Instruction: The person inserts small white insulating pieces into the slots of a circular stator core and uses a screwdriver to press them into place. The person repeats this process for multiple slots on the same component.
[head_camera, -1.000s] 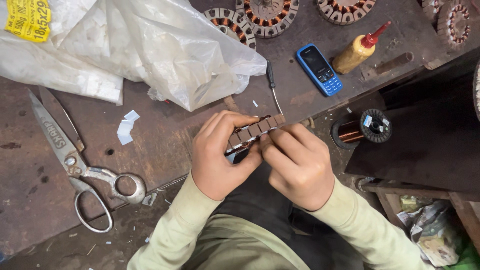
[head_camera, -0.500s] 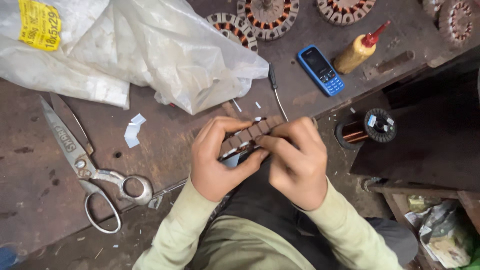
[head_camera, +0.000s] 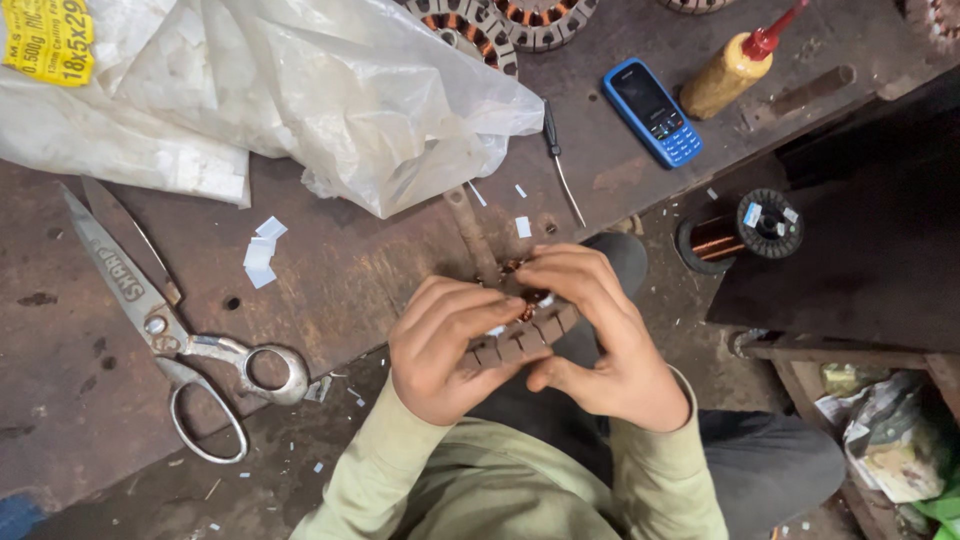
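At lower centre of the frame, the left hand (head_camera: 445, 350) and right hand (head_camera: 590, 340) were both closed around a slotted grey metal stator core (head_camera: 520, 338), a two-sided grip judged sound if fingertips stayed clear of the slots.

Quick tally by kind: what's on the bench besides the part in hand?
Scissors: 1
Phone, blue: 1
Glue bottle, red cap: 1
Screwdriver: 1
Copper wire spool: 1
Plastic bag: 1
Wound stators at the top edge: at least 2, cut off by the frame
Total: at least 8
Both hands, left and right, hold the slotted metal part.
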